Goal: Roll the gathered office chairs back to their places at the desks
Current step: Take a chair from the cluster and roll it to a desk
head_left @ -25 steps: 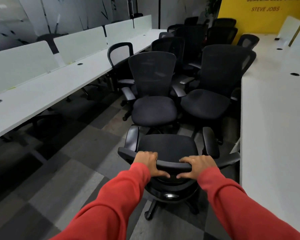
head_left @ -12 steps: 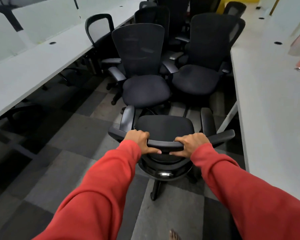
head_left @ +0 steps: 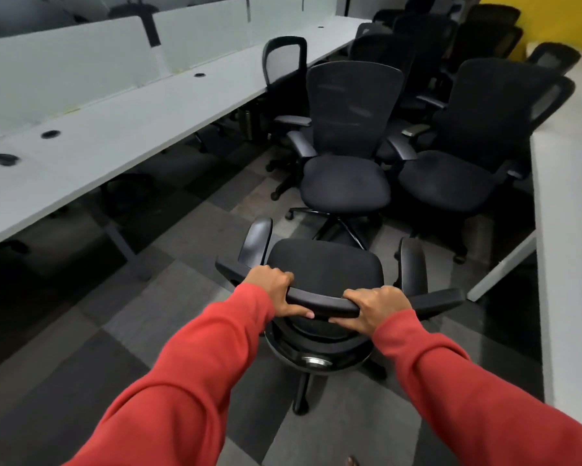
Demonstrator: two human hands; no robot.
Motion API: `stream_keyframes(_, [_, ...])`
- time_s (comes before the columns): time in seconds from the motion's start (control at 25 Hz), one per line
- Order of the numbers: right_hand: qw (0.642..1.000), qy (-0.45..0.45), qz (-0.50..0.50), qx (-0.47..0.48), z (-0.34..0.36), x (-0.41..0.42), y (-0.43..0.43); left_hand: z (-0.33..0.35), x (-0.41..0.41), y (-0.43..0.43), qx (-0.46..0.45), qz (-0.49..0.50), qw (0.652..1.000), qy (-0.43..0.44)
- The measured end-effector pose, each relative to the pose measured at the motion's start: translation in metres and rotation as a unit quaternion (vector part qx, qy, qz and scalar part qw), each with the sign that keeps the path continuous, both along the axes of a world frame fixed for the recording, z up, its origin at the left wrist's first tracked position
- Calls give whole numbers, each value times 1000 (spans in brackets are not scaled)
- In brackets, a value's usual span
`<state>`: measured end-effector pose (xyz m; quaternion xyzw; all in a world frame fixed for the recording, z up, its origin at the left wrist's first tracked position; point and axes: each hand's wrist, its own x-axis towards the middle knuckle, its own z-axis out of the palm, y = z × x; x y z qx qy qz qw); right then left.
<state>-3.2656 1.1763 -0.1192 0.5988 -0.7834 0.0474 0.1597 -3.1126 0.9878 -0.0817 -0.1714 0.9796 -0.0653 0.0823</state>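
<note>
A black office chair stands right in front of me in the aisle, its seat facing away. My left hand grips the top edge of its backrest on the left. My right hand grips the same edge on the right. Both arms wear red sleeves. Just beyond it stand two more black chairs facing me, a mesh-backed chair in the middle and another chair to its right. Several more black chairs crowd the aisle behind them.
A long white desk with white divider panels runs along the left, with a chair tucked at it. A second white desk runs along the right. Grey checkered carpet covers the floor. A yellow wall stands at the far right.
The chair I hold has rolled back from the cluster, widening the gap to the mesh-backed chair. The view has swung left. Both hands keep their grip.
</note>
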Motion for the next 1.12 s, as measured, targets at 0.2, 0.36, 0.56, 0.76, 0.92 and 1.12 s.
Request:
stream_keyframes(0.2, [998, -8, 61, -16, -12, 60, -29, -6, 83, -14, -6, 41, 999, 13])
stream_keyframes(0.36, [994, -12, 110, -20, -13, 106, -55, -6, 146, -20, -8, 82, 996, 26])
stream_keyframes(0.56, [983, -4, 180, -24, -11, 162, -84, -10, 224, -20, -14, 155, 987, 47])
stream_keyframes(0.76, [970, -7, 243, -23, -13, 220, -106, -13, 296, -11, -11, 222, 974, 36])
stream_keyframes(0.92, [953, -10, 300, -25, -12, 268, -120, -14, 353, 3, -22, 289, 956, 43])
stream_keyframes(1.12, [922, -12, 385, -29, -11, 319, -144, -10, 411, 31, -10, 394, 919, 24])
